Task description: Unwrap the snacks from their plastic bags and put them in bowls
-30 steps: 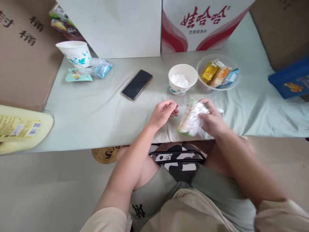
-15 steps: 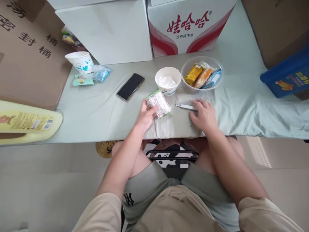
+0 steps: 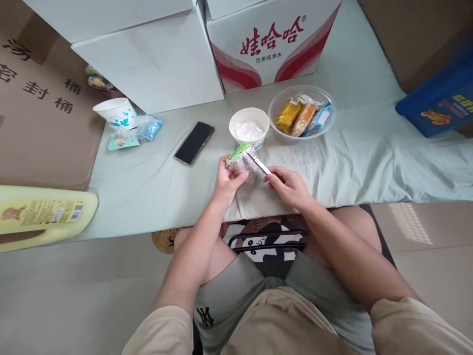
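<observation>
Just left of the frame's centre, I have my left hand [image 3: 226, 181] wrapped around a shiny snack packet [image 3: 242, 163] with a green end, lifted slightly off the pale cloth [image 3: 369, 158]. My right hand [image 3: 288, 186], just right of it, pinches a slim white blade tool [image 3: 258, 164] whose tip rests on the packet. Directly above sit a paper cup [image 3: 249, 127] and a clear bowl [image 3: 301, 116] of wrapped snacks; a phone [image 3: 194, 143] lies further left.

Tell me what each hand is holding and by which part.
Left hand grips the wrapped snack packet by its lower end; right hand pinches the small blade by its handle end.
</observation>
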